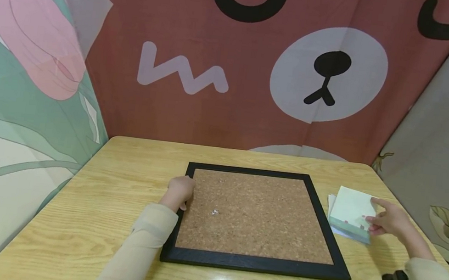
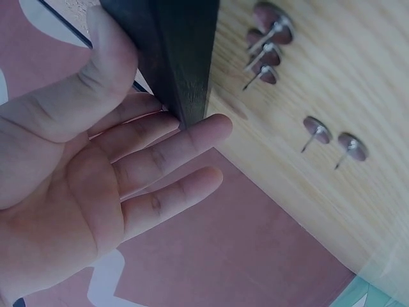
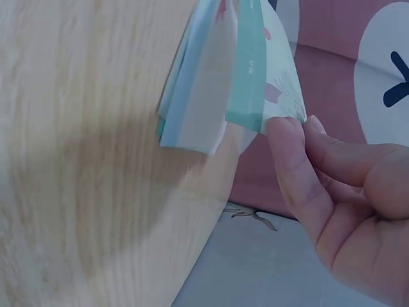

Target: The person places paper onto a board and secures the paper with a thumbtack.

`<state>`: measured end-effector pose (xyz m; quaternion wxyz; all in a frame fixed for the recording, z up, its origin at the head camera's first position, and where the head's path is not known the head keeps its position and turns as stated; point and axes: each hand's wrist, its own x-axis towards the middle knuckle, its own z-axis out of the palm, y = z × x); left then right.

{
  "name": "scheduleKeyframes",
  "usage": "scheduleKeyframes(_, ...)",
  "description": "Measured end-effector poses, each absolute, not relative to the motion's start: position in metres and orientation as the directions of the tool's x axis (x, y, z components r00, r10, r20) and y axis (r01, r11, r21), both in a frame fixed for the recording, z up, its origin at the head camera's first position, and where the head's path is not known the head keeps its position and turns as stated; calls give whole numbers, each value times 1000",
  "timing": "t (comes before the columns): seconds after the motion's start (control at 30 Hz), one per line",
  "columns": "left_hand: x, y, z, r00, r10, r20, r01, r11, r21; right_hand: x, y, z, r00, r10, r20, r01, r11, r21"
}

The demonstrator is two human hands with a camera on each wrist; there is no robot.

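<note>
A corkboard with a black frame lies on the table. My left hand holds its left edge. In the left wrist view, the thumb lies against the black frame, with fingers along its outer side and two of them extended past it. On the right, my right hand pinches the lower right corner of a pale green paper sheet between thumb and forefinger. That sheet is lifted at the corner and stands apart from the other papers beneath it, in the right wrist view.
Several metal thumbtacks lie on the table beside the board's frame in the left wrist view. A small shiny spot shows on the cork. Printed cloth hangs behind the wooden table and on both sides.
</note>
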<state>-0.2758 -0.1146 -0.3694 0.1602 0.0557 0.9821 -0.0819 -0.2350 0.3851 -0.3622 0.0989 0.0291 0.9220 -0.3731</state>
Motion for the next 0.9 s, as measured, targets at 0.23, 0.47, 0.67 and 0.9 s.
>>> scheduleKeyframes(0.23,-275,-115,-370,-939,81,-334,132,983,-131,-236,374,-354,-991,-35,-130,66,719,-692)
scheduleKeyframes(0.47,-275,-115,-369,-940,82,-331,133,982,-135,-239,360,-350,-993,-69,-98,21,707,-707)
scheduleKeyframes(0.67,-275,-116,-369,-939,94,-330,139,983,-117,-241,348,-347,-990,-69,-126,44,691,-722)
scheduleKeyframes(0.9,-274,-114,-369,-945,84,-316,134,981,-140,-244,335,-346,-986,-108,-123,18,680,-733)
